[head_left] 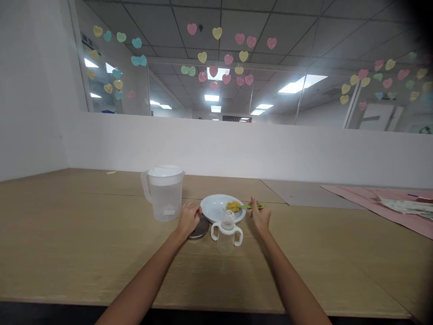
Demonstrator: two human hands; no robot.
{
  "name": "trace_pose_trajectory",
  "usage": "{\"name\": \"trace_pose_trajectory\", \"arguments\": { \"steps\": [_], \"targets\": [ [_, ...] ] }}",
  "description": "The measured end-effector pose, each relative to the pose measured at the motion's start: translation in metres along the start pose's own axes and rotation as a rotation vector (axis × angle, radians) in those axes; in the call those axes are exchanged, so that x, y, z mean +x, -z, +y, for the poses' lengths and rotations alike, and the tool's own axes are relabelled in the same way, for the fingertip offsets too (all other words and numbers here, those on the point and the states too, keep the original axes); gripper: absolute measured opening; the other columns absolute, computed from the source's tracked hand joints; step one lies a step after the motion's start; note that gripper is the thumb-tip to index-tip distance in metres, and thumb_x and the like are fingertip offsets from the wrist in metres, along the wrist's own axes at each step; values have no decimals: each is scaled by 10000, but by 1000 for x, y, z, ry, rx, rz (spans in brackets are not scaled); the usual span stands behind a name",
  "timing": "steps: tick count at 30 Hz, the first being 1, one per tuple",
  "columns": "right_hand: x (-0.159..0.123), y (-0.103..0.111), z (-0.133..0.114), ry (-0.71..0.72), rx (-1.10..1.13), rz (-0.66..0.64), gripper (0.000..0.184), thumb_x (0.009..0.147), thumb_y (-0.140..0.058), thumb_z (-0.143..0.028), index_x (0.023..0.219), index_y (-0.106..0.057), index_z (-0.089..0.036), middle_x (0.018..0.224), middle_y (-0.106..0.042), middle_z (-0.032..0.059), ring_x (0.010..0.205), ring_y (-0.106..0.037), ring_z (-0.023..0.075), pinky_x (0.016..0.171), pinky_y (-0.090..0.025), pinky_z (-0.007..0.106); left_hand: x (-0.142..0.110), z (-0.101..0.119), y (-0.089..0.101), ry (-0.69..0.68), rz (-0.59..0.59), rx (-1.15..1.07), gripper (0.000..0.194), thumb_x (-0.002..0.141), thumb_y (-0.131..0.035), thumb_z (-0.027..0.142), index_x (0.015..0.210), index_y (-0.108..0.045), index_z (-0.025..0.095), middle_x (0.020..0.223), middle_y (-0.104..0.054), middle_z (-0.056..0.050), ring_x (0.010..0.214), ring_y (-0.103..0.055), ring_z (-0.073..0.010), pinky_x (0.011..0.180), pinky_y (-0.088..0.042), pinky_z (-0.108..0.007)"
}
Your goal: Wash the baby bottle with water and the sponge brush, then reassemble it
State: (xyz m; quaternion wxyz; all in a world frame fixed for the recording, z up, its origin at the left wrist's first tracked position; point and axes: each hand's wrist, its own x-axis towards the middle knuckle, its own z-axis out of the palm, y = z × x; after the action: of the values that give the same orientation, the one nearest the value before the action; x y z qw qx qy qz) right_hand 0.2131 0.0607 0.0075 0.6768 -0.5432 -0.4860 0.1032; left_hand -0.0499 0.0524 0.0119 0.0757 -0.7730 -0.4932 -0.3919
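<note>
Right hand (261, 220) closed around the yellow-headed tool (250, 206) at the plate (214, 209); left hand (189, 220) by the dark disc (200, 229), grip indeterminable; handled bottle (225, 240) upright in front, apparently open, the tool's head outside it.

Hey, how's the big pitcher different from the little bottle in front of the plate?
The pitcher is much bigger, while the bottle is small. The pitcher has a single handle on its left, while the bottle has two white handles, one on each side. The pitcher stands left of the plate, the bottle just in front. Both are see-through and upright on the table.
</note>
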Motion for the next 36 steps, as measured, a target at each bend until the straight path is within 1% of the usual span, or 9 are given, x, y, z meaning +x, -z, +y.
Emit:
{"name": "trace_pose_trajectory", "arguments": {
  "steps": [2,5,8,12,18,24,27,32,36],
  "targets": [
    [-2,-2,0,22,-1,-50,541,729,-430,-605,618,-644,-120,360,-504,7,375,-486,136,445,-368,236,-2,2,-3,-124,10,20,208,652,-395,27,652,-541,176,683,-580,-20,705,-479,-160,680,-336,-274],
    [-3,-5,1,-25,75,-72,543,727,-423,-615,601,-618,-124,353,-496,2,349,-466,128,414,-361,231,-4,5,-5,-254,32,40,208,675,-405,35,658,-555,179,673,-576,-24,717,-478,-167,684,-335,-287],
    [-1,-7,3,-100,162,-80,533,698,-450,-632,592,-594,-130,368,-519,6,309,-433,113,370,-346,228,-6,9,-3,-311,25,26,192,718,-418,69,717,-572,183,729,-594,-24,760,-488,-169,704,-340,-294],
    [0,-8,3,-162,259,-115,524,666,-484,-639,571,-573,-132,409,-560,25,286,-411,95,344,-348,222,-6,17,-1,-360,-24,-11,204,786,-398,128,860,-580,185,862,-616,-28,840,-501,-170,763,-342,-308],
    [0,-8,0,-234,342,-134,494,657,-516,-606,517,-557,-134,378,-549,33,255,-392,90,301,-337,215,-7,28,0,-364,-135,-26,284,865,-325,265,986,-570,186,930,-625,-41,869,-514,-174,796,-346,-322],
    [-1,-9,0,-306,422,-183,434,651,-542,-552,509,-550,-142,353,-535,26,246,-386,92,291,-357,219,-7,34,2,-358,-219,-55,316,875,-308,293,1088,-526,208,1071,-595,-27,958,-502,-178,844,-336,-326],
    [-1,-9,0,-312,439,-191,414,646,-548,-538,517,-553,-144,351,-529,17,248,-386,91,300,-372,220,-7,35,3,-344,-240,-70,315,873,-318,295,1109,-511,219,1085,-589,-22,973,-499,-179,863,-329,-331],
    [-1,-10,-1,-306,435,-193,414,628,-560,-547,514,-548,-149,354,-531,15,242,-383,94,297,-365,227,-8,36,4,-300,-252,-89,306,861,-343,307,1092,-519,214,1040,-599,-37,963,-506,-186,869,-341,-338],
    [-2,-11,-2,-320,439,-204,417,620,-566,-553,516,-545,-150,347,-528,16,244,-406,103,306,-368,228,-9,37,1,-291,-271,-121,336,865,-320,285,1158,-473,226,1092,-573,-43,1006,-489,-186,896,-344,-344]
  ]
}}
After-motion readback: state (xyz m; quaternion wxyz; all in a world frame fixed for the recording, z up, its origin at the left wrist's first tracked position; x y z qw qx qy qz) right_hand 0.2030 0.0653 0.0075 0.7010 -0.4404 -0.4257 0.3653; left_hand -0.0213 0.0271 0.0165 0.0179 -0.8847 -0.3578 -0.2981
